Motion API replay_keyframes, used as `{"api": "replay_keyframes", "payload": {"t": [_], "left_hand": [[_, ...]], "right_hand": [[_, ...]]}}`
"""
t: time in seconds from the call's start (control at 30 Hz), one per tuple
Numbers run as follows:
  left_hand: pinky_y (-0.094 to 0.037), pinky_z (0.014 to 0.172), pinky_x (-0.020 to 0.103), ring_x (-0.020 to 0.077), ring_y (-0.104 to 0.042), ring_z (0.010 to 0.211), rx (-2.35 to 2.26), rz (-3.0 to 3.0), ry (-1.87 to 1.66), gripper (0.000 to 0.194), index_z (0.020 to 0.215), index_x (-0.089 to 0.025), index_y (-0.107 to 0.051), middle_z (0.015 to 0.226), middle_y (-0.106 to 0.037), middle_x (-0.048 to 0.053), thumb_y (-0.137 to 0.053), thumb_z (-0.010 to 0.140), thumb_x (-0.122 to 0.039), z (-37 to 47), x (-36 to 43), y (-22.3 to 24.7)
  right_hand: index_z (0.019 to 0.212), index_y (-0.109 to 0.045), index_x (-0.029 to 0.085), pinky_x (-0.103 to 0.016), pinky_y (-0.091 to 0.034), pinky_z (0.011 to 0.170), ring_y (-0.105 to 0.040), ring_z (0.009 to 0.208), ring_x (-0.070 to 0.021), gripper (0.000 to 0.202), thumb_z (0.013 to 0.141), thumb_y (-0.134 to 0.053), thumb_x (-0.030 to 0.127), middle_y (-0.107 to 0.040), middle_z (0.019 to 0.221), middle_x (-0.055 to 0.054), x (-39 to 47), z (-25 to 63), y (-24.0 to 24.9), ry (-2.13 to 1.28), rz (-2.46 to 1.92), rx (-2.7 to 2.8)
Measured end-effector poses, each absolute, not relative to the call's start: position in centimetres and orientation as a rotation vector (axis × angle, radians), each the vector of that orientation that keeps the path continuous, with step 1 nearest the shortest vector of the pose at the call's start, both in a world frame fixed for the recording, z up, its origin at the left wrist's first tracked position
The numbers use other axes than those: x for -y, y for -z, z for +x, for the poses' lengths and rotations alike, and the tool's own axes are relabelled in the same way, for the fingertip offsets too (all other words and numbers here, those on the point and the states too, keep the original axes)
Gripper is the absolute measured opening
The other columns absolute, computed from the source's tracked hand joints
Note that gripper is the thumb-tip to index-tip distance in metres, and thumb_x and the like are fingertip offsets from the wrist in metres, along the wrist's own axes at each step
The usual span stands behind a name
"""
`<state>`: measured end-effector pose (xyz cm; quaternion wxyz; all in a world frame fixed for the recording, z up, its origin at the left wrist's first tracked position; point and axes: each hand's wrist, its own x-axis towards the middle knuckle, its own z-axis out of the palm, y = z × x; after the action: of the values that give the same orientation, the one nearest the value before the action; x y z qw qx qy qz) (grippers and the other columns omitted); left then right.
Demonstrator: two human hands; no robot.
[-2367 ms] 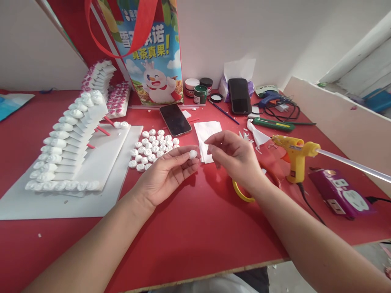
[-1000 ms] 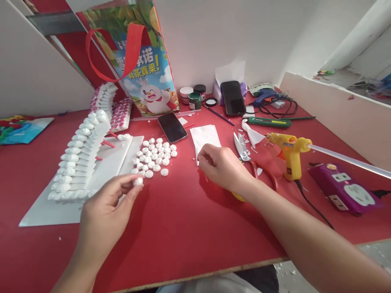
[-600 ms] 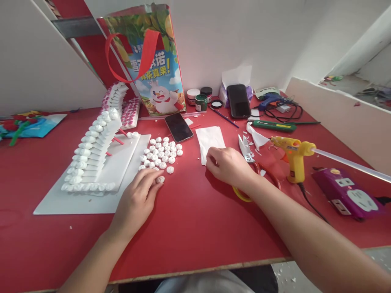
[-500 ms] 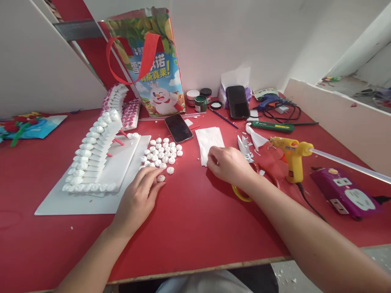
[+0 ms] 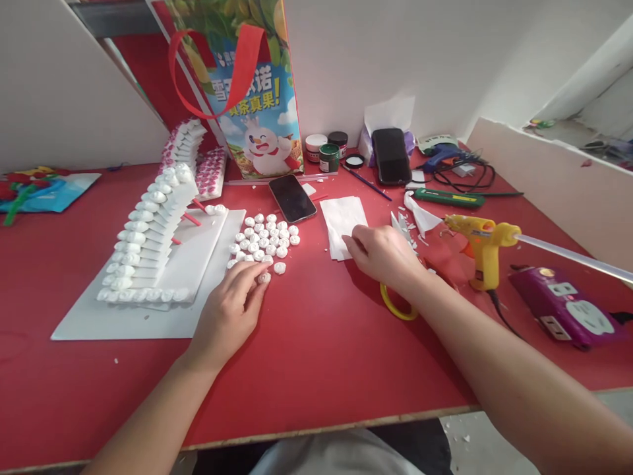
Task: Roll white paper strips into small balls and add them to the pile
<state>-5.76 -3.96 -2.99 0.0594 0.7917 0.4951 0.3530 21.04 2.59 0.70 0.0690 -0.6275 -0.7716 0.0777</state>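
Observation:
My left hand (image 5: 235, 307) has its thumb and fingertips around a small white rosette (image 5: 264, 278), at the near edge of a cluster of similar white rosettes (image 5: 271, 250). My right hand (image 5: 383, 256) rests with curled fingers at the right edge of a stack of white paper sheets (image 5: 339, 221); its fingertips are partly hidden, and anything between them cannot be made out. Under and beside the right wrist lie scissors with a yellow and red handle (image 5: 395, 309). Left of the cluster, a curved white stepped piece edged with rosettes (image 5: 148, 227) stands on a white board (image 5: 79, 320).
A yellow glue gun (image 5: 482, 247) and a purple power strip (image 5: 568, 307) are at the right. Behind are a phone (image 5: 293, 198), paint jars (image 5: 329, 158), a second phone (image 5: 391, 156), a green cutter (image 5: 449, 197) and a colourful bag (image 5: 262, 125).
The camera view has shifted slightly. My right hand has moved a little to the right over the paper's edge and scissors. My left hand's fingers have closed around the rosette.

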Motion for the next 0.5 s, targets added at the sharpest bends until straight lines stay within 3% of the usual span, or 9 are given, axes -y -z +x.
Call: {"api": "replay_keyframes", "payload": {"t": [0.17, 0.3, 0.4, 0.5], "left_hand": [[-0.056, 0.087, 0.033, 0.0206, -0.07, 0.092, -1.536, 2.506, -1.009, 0.024, 0.12, -0.021, -0.064, 0.104, -0.07, 0.008, -0.051, 0.101, -0.017, -5.74, 3.91, 3.34], [-0.056, 0.088, 0.034, 0.0217, -0.07, 0.096, -1.557, 2.53, -1.007, 0.023, 0.118, -0.022, -0.065, 0.102, -0.069, 0.008, -0.049, 0.102, -0.018, -5.69, 4.01, 3.49], [-0.056, 0.089, 0.035, 0.0227, -0.07, 0.1, -1.535, 2.514, -1.013, 0.024, 0.12, -0.022, -0.064, 0.11, -0.068, 0.01, -0.05, 0.101, -0.017, -5.63, 4.08, 3.48], [-0.057, 0.081, 0.033, 0.0199, -0.07, 0.092, -1.577, 2.518, -1.002, 0.025, 0.122, -0.022, -0.062, 0.115, -0.065, 0.011, -0.051, 0.101, -0.016, -5.59, 4.1, 3.32]], "right_hand": [[0.081, -0.06, 0.018, -0.03, -0.028, 0.059, -0.045, 0.057, -0.0175, 0.025, 0.097, -0.043, 0.025, -0.059, 0.066, -0.005, -2.57, 21.21, -0.36, -0.271, -1.781, 2.222], [0.096, -0.065, 0.015, -0.028, -0.037, 0.067, -0.058, 0.071, -0.018, 0.019, 0.094, -0.047, 0.02, -0.068, 0.09, -0.009, -2.43, 21.21, -0.29, -0.372, -1.617, 2.247], [0.113, -0.066, 0.014, -0.03, -0.042, 0.076, -0.062, 0.085, -0.022, 0.029, 0.09, -0.06, 0.032, -0.067, 0.111, -0.013, -2.06, 21.09, -0.64, -0.352, -1.627, 2.324], [0.117, -0.065, 0.011, -0.035, -0.043, 0.083, -0.061, 0.102, -0.0314, 0.046, 0.083, -0.07, 0.041, -0.065, 0.116, -0.016, -1.84, 20.9, -0.99, -0.238, -1.743, 2.409]]}}
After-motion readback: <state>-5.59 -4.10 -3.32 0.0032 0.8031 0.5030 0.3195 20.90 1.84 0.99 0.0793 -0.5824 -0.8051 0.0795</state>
